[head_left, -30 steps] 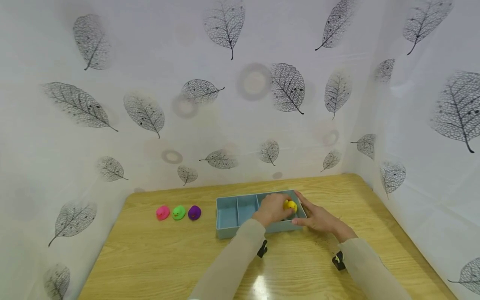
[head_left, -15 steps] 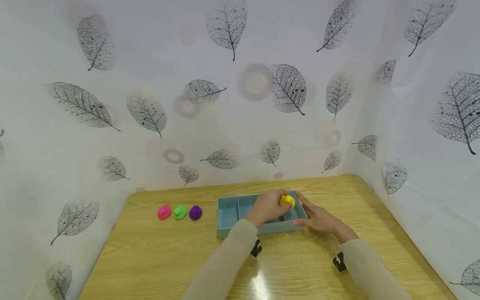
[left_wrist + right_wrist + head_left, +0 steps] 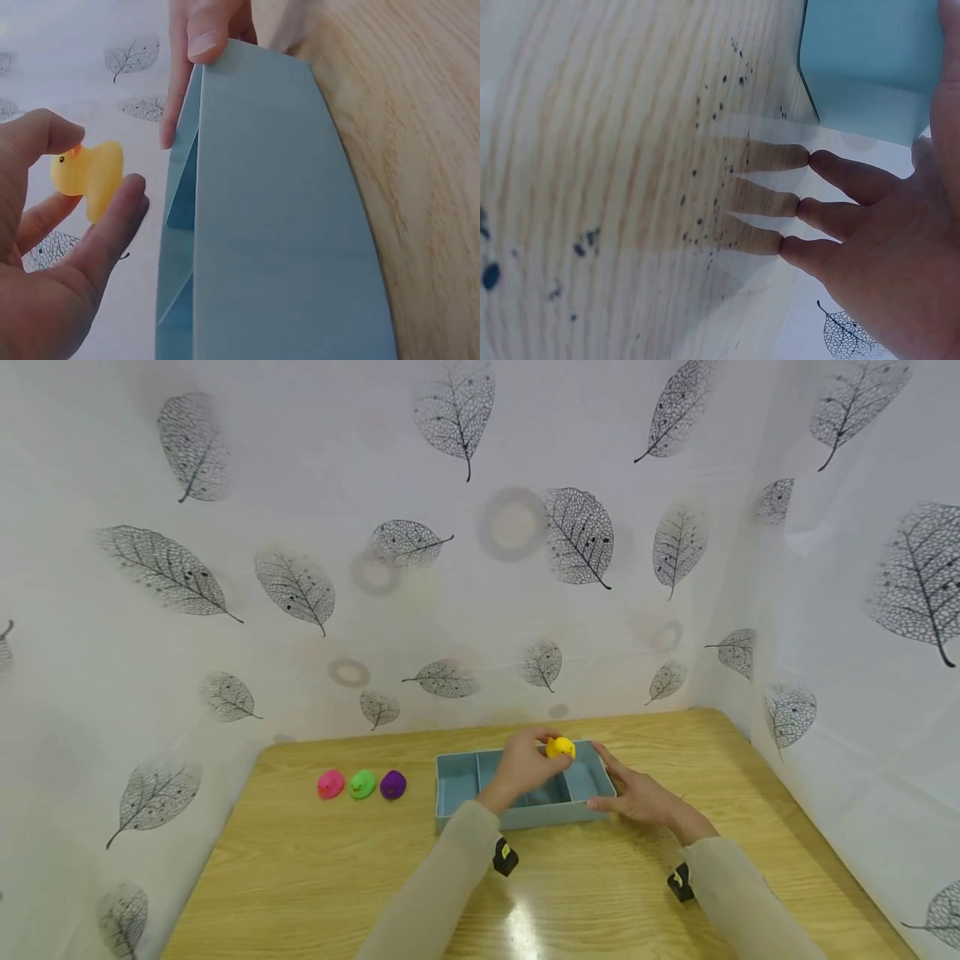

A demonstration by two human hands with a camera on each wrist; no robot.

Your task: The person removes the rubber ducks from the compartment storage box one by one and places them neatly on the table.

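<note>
My left hand (image 3: pixel 517 770) holds a yellow rubber duck (image 3: pixel 562 748) between thumb and fingertips, over the far rim of a blue-grey divided box (image 3: pixel 546 816). In the left wrist view the duck (image 3: pixel 96 172) faces the palm, clear of the box's wall. My right hand (image 3: pixel 647 798) holds the box's right end, its thumb at the near corner and a finger at the far one. The right wrist view shows that hand's (image 3: pixel 889 251) other three fingers spread, their tips on the tabletop beside the box. The rightmost compartment shows a bare floor; my left hand partly hides the middle ones.
Left of the box stand a pink duck (image 3: pixel 330 784), a green duck (image 3: pixel 362 785) and a purple duck (image 3: pixel 393 785) in a row on the wooden table (image 3: pixel 300 877). A white leaf-print curtain (image 3: pixel 337 485) encloses the back and sides.
My left hand has lifted the yellow duck out of the right end of the box and moved it left and up. My right hand stays at the box's end.
</note>
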